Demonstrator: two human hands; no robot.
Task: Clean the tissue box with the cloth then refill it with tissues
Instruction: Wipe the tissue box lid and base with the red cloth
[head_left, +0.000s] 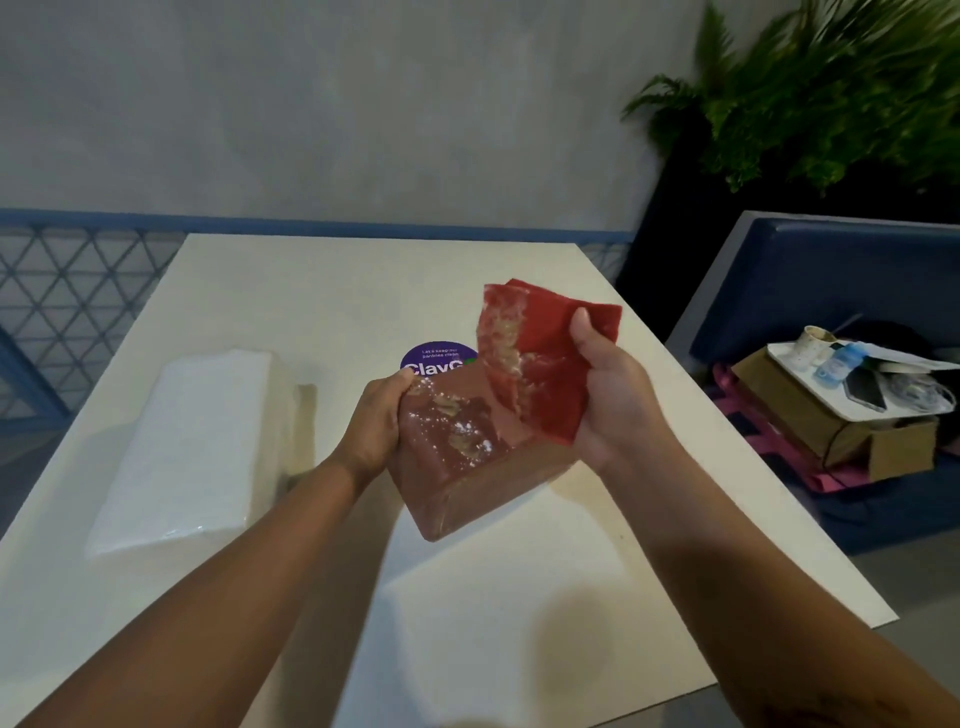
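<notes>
A reddish-brown tissue box (467, 467) is held tilted above the white table (519, 597). White powder and tan smears cover its upper face. My left hand (376, 423) grips the box at its far left end. My right hand (605, 384) holds a folded red cloth (545, 364) by its right edge, thumb on top. The cloth's lower part lies against the box's far right side, and its left flap carries tan and white dirt. A white pack of tissues (192, 447) in clear wrap lies on the table to the left.
A purple round sticker (434, 356) is on the table behind the box. To the right, a blue bench (831, 270) carries a cardboard box (826, 426) with a tray of small items. A green plant (831, 93) stands at the back right.
</notes>
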